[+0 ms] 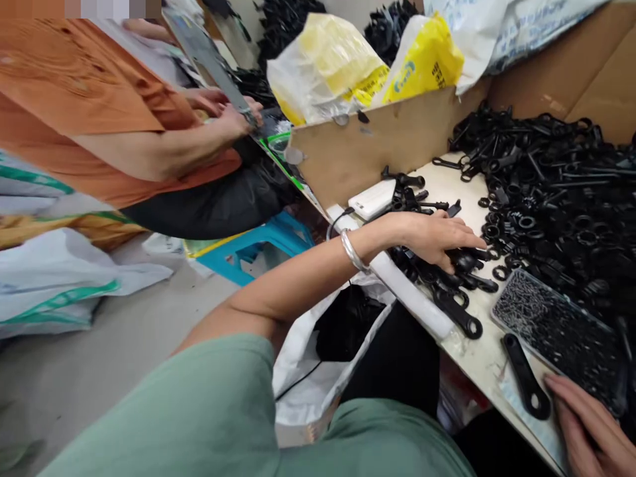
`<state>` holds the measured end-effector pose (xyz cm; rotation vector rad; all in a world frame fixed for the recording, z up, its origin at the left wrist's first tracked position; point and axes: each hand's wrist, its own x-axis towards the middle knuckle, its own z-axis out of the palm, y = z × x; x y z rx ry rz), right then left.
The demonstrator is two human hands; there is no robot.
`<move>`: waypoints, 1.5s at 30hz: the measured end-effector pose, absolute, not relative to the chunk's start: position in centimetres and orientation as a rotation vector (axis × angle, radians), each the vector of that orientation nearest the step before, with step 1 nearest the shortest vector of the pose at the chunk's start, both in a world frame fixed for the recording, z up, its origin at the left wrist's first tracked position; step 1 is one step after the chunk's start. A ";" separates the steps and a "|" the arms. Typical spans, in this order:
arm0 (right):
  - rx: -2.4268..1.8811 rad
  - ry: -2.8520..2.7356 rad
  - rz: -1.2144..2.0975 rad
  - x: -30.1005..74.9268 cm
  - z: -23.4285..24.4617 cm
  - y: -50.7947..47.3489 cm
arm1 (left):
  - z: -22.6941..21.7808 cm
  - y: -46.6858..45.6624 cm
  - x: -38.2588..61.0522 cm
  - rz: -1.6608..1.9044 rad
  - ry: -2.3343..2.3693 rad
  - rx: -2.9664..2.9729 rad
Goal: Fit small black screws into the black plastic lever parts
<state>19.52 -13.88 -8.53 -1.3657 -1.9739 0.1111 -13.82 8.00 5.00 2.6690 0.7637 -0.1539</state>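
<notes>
My left hand reaches over a cluster of black plastic parts, fingers stretched out and thumb lowered among them. Whether it touches any part is hard to see. A black lever-shaped part with a ring end lies just below that hand, at the table's edge. My right hand rests at the lower right, partly cut off by the frame, its fingers extended and nothing visible in them. Beside its fingertips lies another black lever-shaped part with a hole at one end. A clear plastic box holds tiny screw-like pieces.
A large heap of black parts covers the table's right side. A white device with a cable sits by a wooden board. Yellow-and-white bags stand behind. A person in orange works at left, near a blue stool.
</notes>
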 end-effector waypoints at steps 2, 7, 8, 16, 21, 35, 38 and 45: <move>-1.414 -1.977 0.097 18.9 -7.8 -14.2 | 4.8 8.1 -13.8 -0.163 0.759 2.638; -1.488 -1.875 0.068 16.6 -5.7 -14.9 | 4.4 7.9 -14.4 -0.081 0.790 2.626; -1.523 -1.825 0.050 16.4 -5.5 -15.1 | 4.2 7.7 -14.7 -0.046 0.812 2.630; -1.586 -1.938 0.050 15.3 -5.0 -17.0 | 2.6 0.6 -13.7 0.472 0.902 2.848; -1.620 -2.049 -0.053 14.0 -5.4 -16.3 | -0.3 -4.8 -8.5 0.526 0.537 3.104; -1.806 -2.144 -0.258 16.9 -1.3 -12.7 | -2.9 -6.8 -4.6 0.654 0.655 2.976; -2.035 -2.279 -0.360 17.2 -1.0 -10.2 | -2.5 -6.4 -4.4 0.588 0.644 2.908; -2.248 -2.340 -0.251 17.8 -2.0 -7.5 | -2.0 -1.8 -2.0 0.603 0.804 2.964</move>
